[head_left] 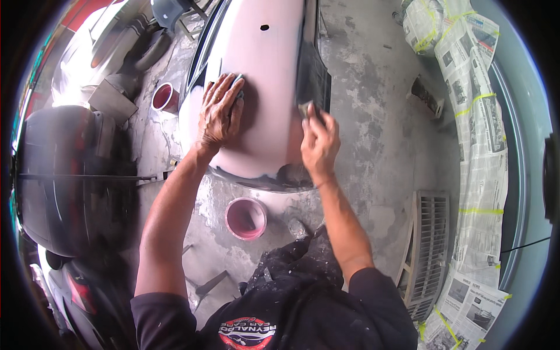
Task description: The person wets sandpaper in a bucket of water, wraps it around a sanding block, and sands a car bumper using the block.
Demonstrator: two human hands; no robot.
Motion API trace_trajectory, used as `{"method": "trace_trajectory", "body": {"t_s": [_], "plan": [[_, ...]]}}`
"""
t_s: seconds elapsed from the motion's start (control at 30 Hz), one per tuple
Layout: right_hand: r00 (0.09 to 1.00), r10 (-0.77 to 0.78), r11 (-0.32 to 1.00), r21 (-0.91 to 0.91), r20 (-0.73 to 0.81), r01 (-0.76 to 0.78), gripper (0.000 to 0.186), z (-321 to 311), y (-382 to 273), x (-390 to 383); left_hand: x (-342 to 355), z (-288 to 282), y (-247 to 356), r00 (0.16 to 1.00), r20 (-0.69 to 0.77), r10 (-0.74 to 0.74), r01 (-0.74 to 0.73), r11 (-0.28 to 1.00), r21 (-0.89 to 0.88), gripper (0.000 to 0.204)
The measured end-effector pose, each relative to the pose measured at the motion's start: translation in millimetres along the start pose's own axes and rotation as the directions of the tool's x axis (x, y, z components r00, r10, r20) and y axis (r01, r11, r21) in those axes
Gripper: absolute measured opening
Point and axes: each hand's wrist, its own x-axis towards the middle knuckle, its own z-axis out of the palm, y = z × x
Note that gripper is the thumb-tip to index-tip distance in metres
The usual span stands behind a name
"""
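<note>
A long car bumper (265, 87) in pale pink primer, with dark edges and a small dark hole near its far end, stretches away in front of me. My left hand (219, 111) lies over its left side, fingers together. A grey-green pad (240, 81) shows at its index fingertip and thumb; the rest is hidden under the fingers. At the bumper's dark right edge, my right hand (319, 140) pinches a small folded piece of sandpaper (305, 109) between thumb and fingers.
A pink bucket (245, 219) stands on the grey floor near my legs, another reddish bucket (165, 98) left of the bumper. Dark bumpers (64, 181) crowd the left. On the right are a slatted grille (429, 251) and a car masked with newspaper (481, 163).
</note>
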Motion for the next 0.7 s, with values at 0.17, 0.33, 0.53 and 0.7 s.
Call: {"method": "trace_trajectory", "body": {"t_s": [0.17, 0.33, 0.53, 0.7], "plan": [[0.996, -0.030, 1.000, 0.013, 0.089, 0.029, 0.049, -9.2, -9.2, -9.7, -7.0, 0.1, -7.4, 1.000, 0.005, -0.013, 0.013, 1.000, 0.025, 0.042], [0.999, 0.025, 0.998, -0.061, -0.045, -0.028, 0.046, 3.6, -2.1, -169.9, -6.7, -0.1, -0.3, 0.999, 0.022, -0.032, 0.031, 0.999, 0.042, 0.041], [0.996, 0.088, 0.995, -0.048, -0.032, -0.089, 0.040, -3.4, -14.7, -78.1, -1.6, -4.8, 1.8, 0.999, 0.028, -0.028, 0.028, 1.000, 0.013, 0.042], [0.988, 0.112, 0.994, 0.003, -0.103, -0.113, 0.038, 5.7, -11.4, -130.4, -6.5, 0.4, -1.6, 0.998, 0.039, -0.048, 0.046, 0.998, 0.052, 0.042]]}}
